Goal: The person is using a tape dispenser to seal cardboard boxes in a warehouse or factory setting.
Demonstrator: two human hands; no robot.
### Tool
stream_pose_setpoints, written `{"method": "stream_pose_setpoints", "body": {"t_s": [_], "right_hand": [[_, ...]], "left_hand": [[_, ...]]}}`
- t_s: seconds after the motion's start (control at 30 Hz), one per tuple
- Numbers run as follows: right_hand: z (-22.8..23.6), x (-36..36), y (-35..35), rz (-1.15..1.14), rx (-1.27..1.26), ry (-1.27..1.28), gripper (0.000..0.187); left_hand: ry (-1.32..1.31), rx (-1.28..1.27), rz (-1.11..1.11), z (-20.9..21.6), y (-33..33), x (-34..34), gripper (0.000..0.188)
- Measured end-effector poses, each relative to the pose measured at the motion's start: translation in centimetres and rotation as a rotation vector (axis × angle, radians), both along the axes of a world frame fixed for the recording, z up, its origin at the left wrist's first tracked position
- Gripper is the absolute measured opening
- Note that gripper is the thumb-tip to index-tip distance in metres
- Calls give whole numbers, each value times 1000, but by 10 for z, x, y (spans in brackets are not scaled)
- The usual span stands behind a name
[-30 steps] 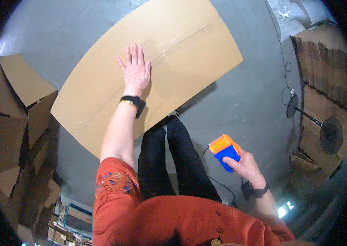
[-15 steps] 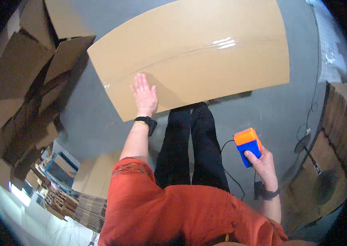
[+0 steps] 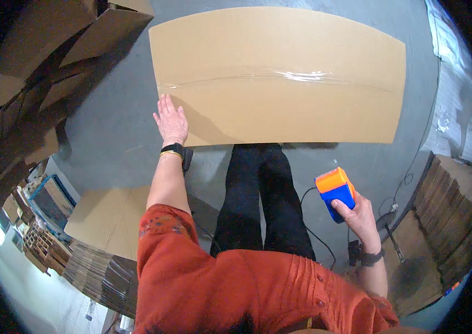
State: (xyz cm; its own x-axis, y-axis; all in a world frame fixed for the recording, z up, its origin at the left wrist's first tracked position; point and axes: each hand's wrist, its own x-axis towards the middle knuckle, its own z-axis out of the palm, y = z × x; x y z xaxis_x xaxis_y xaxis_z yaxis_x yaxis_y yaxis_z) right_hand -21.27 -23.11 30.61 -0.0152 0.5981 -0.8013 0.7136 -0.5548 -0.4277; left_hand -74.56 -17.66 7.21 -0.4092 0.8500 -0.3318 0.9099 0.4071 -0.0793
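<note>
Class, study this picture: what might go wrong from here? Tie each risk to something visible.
1. The black cord runs close beside the right trouser leg, so a step might snag it.
2. The left hand is at the left edge of the cardboard sheet, so leaning there might slip.
3. Only the right hand holds the orange-and-blue tool, so a loosened grip could drop it.

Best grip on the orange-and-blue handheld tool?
Probably the blue body, from the near right, where the right hand has it with the thumb against the blue face. The tool tilts with its orange head up and away from the person, so that approach leaves the head clear.
</note>
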Motion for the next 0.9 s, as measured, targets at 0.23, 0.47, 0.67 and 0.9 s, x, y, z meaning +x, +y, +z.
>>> {"method": "stream_pose_setpoints", "body": {"t_s": [0.23,0.47,0.67,0.9], "right_hand": [[5,-1,3,43,27,3,56],[16,-10,16,119,-2,-42,66],[63,-30,30,93,109,12,69],[125,-41,25,164,158,19,70]], "left_hand": [[27,52,-92,6,18,-3,66],[-80,-156,-122,12,-40,21,66],[-803,-102,143,74,-91,103,47],[-1713,-129,333,230,-29,209,60]]}}
